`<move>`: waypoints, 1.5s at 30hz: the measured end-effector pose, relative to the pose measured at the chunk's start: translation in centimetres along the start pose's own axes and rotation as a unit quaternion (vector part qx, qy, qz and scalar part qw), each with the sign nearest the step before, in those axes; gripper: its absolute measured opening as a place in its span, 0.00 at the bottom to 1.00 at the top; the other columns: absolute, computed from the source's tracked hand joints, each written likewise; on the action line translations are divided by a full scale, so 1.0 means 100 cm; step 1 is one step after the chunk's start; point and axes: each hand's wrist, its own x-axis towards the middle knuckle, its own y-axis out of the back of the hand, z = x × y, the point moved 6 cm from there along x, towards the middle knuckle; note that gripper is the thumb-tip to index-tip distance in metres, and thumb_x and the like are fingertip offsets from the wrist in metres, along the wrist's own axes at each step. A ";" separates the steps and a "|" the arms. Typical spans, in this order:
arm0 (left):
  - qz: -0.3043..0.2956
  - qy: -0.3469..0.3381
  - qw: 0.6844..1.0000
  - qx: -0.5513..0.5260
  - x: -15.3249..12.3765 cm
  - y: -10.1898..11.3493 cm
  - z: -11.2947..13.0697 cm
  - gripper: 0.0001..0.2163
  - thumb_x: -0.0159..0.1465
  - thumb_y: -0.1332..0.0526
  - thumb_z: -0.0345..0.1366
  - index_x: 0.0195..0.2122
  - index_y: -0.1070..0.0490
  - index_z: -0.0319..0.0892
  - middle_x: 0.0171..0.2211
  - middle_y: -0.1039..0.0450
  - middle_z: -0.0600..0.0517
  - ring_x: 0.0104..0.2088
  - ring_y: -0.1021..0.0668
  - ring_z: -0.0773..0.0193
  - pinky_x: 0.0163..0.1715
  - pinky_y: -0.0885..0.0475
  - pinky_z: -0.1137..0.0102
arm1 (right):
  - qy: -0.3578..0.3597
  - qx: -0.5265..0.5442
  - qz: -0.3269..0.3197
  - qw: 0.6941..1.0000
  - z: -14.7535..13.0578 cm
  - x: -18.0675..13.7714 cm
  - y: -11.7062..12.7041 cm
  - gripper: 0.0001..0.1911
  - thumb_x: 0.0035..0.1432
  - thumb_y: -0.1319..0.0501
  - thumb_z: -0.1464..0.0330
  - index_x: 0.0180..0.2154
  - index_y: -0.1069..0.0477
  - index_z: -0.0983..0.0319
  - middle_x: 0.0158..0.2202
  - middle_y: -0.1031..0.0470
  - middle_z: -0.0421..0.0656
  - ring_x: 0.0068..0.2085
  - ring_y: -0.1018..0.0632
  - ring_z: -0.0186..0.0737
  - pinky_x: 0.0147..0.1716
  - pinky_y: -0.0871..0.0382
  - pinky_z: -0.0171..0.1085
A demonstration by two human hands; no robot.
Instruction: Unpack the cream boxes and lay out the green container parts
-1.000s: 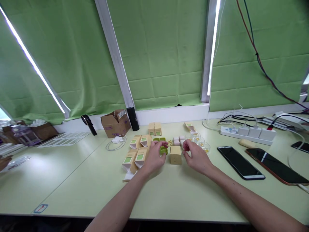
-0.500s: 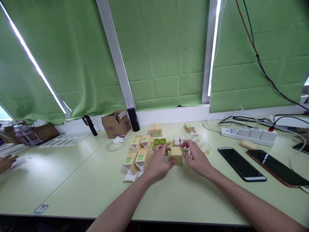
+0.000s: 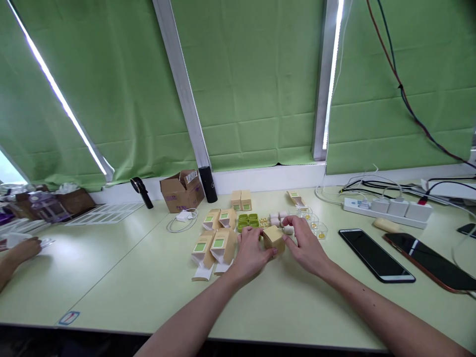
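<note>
A small tan cardboard box (image 3: 274, 240) with its top face closed is held just in front of the other goods, turned at an angle. My left hand (image 3: 253, 253) grips its left side, thumb at the front. On its right side, my right hand (image 3: 302, 244) is closed around the edge with thumb and fingertips. Left of my hands stand several tan boxes (image 3: 224, 240) with green labels and open flaps. Behind the held box are green square containers (image 3: 248, 218), small gold pieces (image 3: 264, 222), white cylinders (image 3: 275, 219) and clear cups (image 3: 320, 230), partly hidden by my hands.
Two tan boxes (image 3: 241, 199) stand farther back, with one flattened carton (image 3: 296, 198) to their right. A brown carton (image 3: 182, 191) and black cylinder (image 3: 207, 184) are by the wall. Phones (image 3: 376, 255) and a power strip (image 3: 385, 210) lie right. Another person's hand (image 3: 26, 249) is far left.
The small box has turned and tilted between my hands, so its top shows as a diamond. My right fingertips have come closer to it. The other person's hand at far left has moved right.
</note>
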 end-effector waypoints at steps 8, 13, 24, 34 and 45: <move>0.104 -0.125 0.986 -0.033 -0.005 0.006 0.004 0.24 0.60 0.29 0.41 0.54 0.34 0.43 0.52 0.28 0.43 0.53 0.25 0.48 0.53 0.28 0.52 | 0.019 0.011 0.008 1.000 -0.009 -0.002 0.002 0.13 0.65 0.44 0.63 0.51 0.39 0.56 0.51 0.28 0.48 0.52 0.27 0.51 0.49 0.28 0.51; 0.182 -0.247 0.950 0.052 -0.016 0.017 0.024 0.21 0.63 0.30 0.40 0.55 0.33 0.45 0.51 0.24 0.43 0.52 0.23 0.47 0.53 0.28 0.49 | 0.043 0.024 0.016 0.999 -0.016 -0.005 0.002 0.18 0.67 0.43 0.59 0.55 0.41 0.57 0.52 0.30 0.50 0.52 0.26 0.52 0.50 0.28 0.52; 0.247 -0.349 0.887 0.175 -0.027 0.029 0.036 0.12 0.69 0.37 0.37 0.53 0.32 0.47 0.49 0.22 0.43 0.51 0.20 0.51 0.53 0.28 0.52 | 0.162 0.050 0.082 0.982 -0.035 -0.016 0.007 0.27 0.69 0.44 0.65 0.64 0.53 0.56 0.60 0.36 0.56 0.58 0.27 0.55 0.53 0.26 0.57; 0.280 -0.371 0.865 0.189 -0.030 0.026 0.043 0.17 0.69 0.38 0.34 0.57 0.38 0.46 0.50 0.24 0.42 0.51 0.21 0.52 0.50 0.23 0.55 | 0.172 0.051 0.098 0.979 -0.033 -0.015 0.003 0.26 0.70 0.45 0.66 0.64 0.54 0.56 0.60 0.37 0.57 0.59 0.26 0.55 0.54 0.25 0.59; 0.212 -0.315 0.915 0.135 -0.023 0.016 0.037 0.23 0.70 0.39 0.34 0.63 0.44 0.46 0.53 0.27 0.40 0.55 0.23 0.48 0.52 0.23 0.51 | 0.127 0.047 0.081 0.988 -0.026 -0.013 -0.002 0.23 0.71 0.46 0.63 0.61 0.53 0.57 0.58 0.38 0.57 0.52 0.22 0.54 0.48 0.22 0.58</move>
